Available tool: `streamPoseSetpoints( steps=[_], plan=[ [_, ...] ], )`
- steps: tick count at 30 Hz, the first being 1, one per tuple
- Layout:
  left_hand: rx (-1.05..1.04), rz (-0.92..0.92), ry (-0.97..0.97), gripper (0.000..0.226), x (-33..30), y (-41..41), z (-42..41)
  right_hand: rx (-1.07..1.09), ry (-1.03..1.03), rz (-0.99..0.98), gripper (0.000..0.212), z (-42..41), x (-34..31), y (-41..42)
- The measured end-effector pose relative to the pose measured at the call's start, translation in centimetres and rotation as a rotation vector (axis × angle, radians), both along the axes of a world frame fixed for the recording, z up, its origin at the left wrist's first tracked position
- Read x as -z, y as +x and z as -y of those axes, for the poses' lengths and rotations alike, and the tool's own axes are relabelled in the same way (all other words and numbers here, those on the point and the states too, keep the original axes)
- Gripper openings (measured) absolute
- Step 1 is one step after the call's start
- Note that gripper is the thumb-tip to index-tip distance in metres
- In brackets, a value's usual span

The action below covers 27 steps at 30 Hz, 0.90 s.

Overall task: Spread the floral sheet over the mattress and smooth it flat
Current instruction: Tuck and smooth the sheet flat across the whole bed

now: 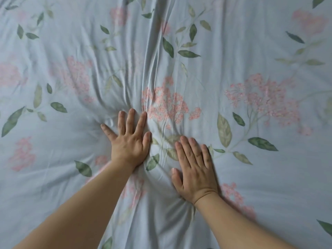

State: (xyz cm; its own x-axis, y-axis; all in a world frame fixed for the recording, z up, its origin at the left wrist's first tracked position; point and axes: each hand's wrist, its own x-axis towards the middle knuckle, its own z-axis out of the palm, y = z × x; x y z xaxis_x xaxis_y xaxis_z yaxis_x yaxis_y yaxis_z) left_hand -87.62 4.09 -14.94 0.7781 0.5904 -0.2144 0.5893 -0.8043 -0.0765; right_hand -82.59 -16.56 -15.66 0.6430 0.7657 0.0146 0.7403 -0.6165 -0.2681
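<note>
Floral sheet fills the whole head view, pale blue with pink flower clusters and green leaves; none of its edges shows, and the mattress beneath is fully covered, so its borders cannot be told. A long ridge of gathered cloth runs from the top of the view down the middle toward the hands, with smaller creases fanning out to the left of it and more bunching between the two wrists. Cloth to the far left and far right lies much flatter, giving smooth stretches on both sides of the wrinkled centre.

Left hand lies palm down on the sheet, fingers straight and spread apart, thumb out toward the right, fingertips just at the foot of the ridge. Right hand also presses flat, palm down, fingers straight and held close together, thumb angled toward the left. It sits nearer the camera than the left hand; the two are close but apart, with a puckered fold between them. Both bare forearms reach in from the bottom edge
</note>
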Motion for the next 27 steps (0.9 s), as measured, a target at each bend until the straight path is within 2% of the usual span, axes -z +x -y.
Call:
streamPoseSetpoints(
  steps=[3,6,9,13,16,19,22,27],
  plan=[
    [0.002,-0.044,-0.033,0.063,-1.1,0.6,0.1,0.001,-0.013,-0.018,0.068,0.2,-0.1,0.2],
    [0.030,0.189,-0.089,0.065,-2.8,2.6,0.8,0.007,-0.027,-0.030,0.065,0.4,-0.2,-0.1],
    [0.246,0.372,-0.092,0.061,-4.0,9.8,1.7,0.013,-0.019,-0.049,0.064,0.0,-0.3,0.3],
    [0.410,0.207,-0.264,0.055,-3.5,17.5,4.4,0.035,-0.028,-0.040,0.066,-0.1,-0.2,0.2],
    [0.264,0.156,-0.242,0.057,-2.0,15.7,1.8,0.034,-0.038,-0.021,0.066,-0.1,-0.2,0.4],
    [0.089,0.125,-0.133,0.059,-1.7,9.2,-3.4,0.032,-0.046,-0.025,0.065,-0.1,-0.2,0.3],
    [-0.107,0.034,-0.118,0.060,-2.5,2.8,-7.7,0.036,-0.021,-0.022,0.065,-0.1,-0.2,0.3],
    [-0.172,0.019,-0.084,0.059,-2.5,-2.2,-7.4,0.038,-0.015,-0.012,0.066,0.1,-0.2,0.4]
  ],
)
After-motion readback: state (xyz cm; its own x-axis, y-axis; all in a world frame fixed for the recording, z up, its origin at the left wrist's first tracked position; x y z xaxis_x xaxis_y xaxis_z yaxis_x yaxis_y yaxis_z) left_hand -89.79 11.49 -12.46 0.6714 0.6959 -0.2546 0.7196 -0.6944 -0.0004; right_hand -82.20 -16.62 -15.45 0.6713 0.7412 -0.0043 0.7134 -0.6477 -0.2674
